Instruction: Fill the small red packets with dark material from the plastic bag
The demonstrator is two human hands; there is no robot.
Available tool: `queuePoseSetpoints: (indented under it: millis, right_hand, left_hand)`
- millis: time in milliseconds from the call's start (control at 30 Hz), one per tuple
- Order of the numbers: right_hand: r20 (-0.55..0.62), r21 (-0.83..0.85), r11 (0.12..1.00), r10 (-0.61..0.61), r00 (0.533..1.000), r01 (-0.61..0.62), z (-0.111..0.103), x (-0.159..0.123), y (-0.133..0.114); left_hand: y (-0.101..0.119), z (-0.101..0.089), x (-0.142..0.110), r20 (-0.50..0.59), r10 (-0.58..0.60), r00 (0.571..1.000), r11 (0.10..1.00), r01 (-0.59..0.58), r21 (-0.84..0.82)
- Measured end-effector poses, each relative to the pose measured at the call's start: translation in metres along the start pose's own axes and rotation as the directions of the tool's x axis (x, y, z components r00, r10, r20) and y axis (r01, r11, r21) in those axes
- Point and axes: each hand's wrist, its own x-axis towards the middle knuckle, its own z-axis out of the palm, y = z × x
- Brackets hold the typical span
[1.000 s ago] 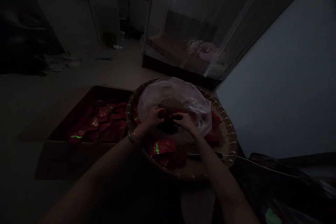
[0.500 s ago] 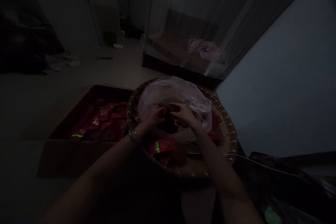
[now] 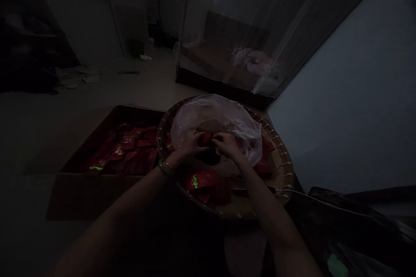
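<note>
Packet [image 3: 205,140], small and red, is located above the round basket [image 3: 287,165], in front of the clear plastic bag [image 3: 219,110]. Its surface is dark; its exact shape and material cannot be told. The left hand [image 3: 191,143] holds the packet, fingers curled around its left side. The right hand [image 3: 227,143] is at the packet's right side, thumb and forefinger narrowly spaced; whether they pinch anything cannot be told.

The bag is thin, crinkled film, spread in a rounded, open form inside the basket. The basket is shallow and woven, with a banded rim bound at regular intervals. Flat red pouches [image 3: 203,179] with pale print lie at its near side, the uppermost bearing a bright green strip. A slim dark object lies partly under the right forearm; a thin white cable [image 3: 320,201] extends rightward over the rim.

Left of the basket is an open cardboard box [image 3: 97,197], its near flap folded outward. It contains overlapping, flat red packs [image 3: 128,141]. Beyond the basket, translucent curtain [image 3: 234,21] hangs in vertical folds. A smooth, pale wall [image 3: 354,95] is at right.
</note>
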Motion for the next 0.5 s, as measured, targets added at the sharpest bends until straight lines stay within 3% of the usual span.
queuePoseSetpoints:
  millis: [100,200,400,500]
  right_hand:
    - [0.024,0.083,0.996,0.008,1.0,-0.01,-0.018,-0.004,0.002]
    - [0.061,0.116,0.992,0.043,0.997,-0.049,-0.031,-0.012,-0.001]
    - [0.093,0.083,0.986,0.14,0.986,-0.147,-0.035,-0.018,-0.004]
    - [0.009,0.141,0.983,0.117,0.993,-0.117,-0.039,-0.015,0.003]
  left_hand:
    - [0.012,-0.008,-0.001,0.161,-0.02,0.987,0.967,0.06,-0.247]
    - [0.016,-0.012,0.0,0.354,-0.054,0.934,0.905,0.195,-0.379]
    - [0.01,-0.008,0.002,0.359,-0.165,0.919,0.944,0.252,-0.212]
    - [0.006,-0.01,0.002,0.387,-0.166,0.907,0.937,0.268,-0.226]
